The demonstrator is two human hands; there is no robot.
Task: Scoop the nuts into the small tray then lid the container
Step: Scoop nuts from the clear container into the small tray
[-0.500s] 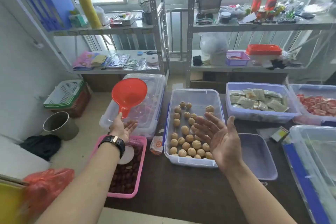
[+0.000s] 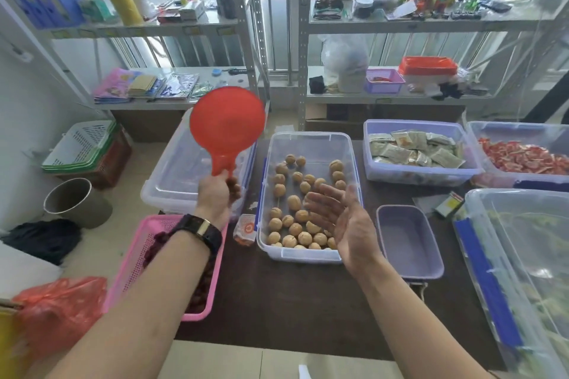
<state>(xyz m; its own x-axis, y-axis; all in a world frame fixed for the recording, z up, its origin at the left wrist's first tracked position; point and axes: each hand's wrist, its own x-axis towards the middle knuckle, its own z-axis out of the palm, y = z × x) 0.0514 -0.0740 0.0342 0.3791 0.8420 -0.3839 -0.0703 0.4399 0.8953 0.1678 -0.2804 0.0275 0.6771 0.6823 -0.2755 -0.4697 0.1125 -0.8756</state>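
The left hand [image 2: 215,194] grips the handle of a red scoop [image 2: 227,120], holding it upright in the air above the counter's [image 2: 292,301] left edge, its bowl empty. The right hand [image 2: 341,218] is spread, palm up, fingers relaxed, over the near right part of the unlidded container [image 2: 308,140]. The container runs from the back edge to mid-counter with the nuts [image 2: 294,202] loose inside; the tray [image 2: 409,243] lies empty just beside its right wall.

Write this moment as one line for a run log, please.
left hand: grips red scoop, held up | right hand: open, palm up, near nut container | small tray: empty | container: unlidded
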